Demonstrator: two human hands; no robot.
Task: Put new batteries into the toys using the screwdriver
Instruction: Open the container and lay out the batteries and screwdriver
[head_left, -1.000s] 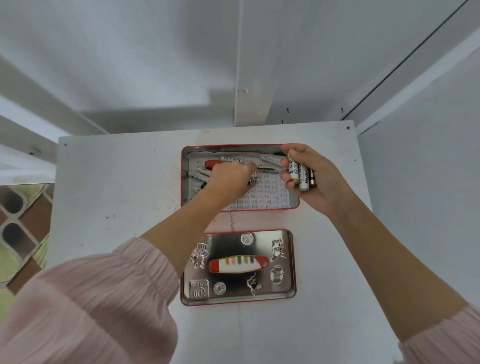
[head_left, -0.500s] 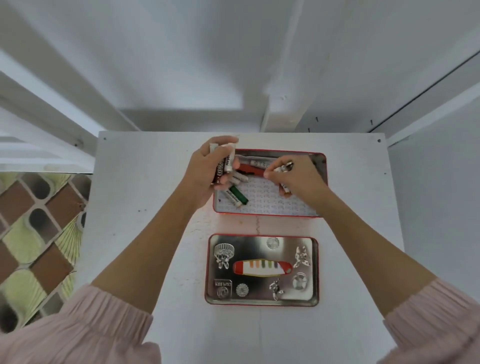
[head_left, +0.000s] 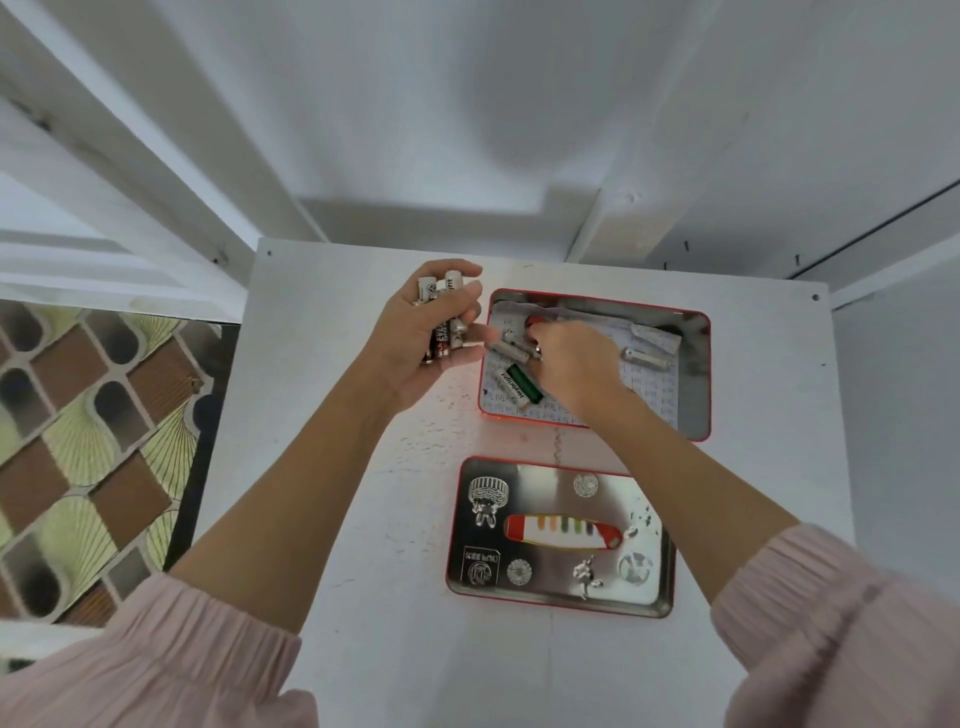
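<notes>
Hands sorting batteries at an open red tin (head_left: 696, 374)

Left hand (head_left: 415, 343), beside the tin, grips a bundle of batteries (head_left: 441, 322); right hand (head_left: 571, 358) inside the tin, fingers curled over loose batteries (head_left: 511, 351); its grip unclear.

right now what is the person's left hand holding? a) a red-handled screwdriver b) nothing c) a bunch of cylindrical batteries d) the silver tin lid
c: the left hand grips a bunch of cylindrical batteries beside the open red-rimmed metal tin, while the right hand reaches into that tin.
</notes>
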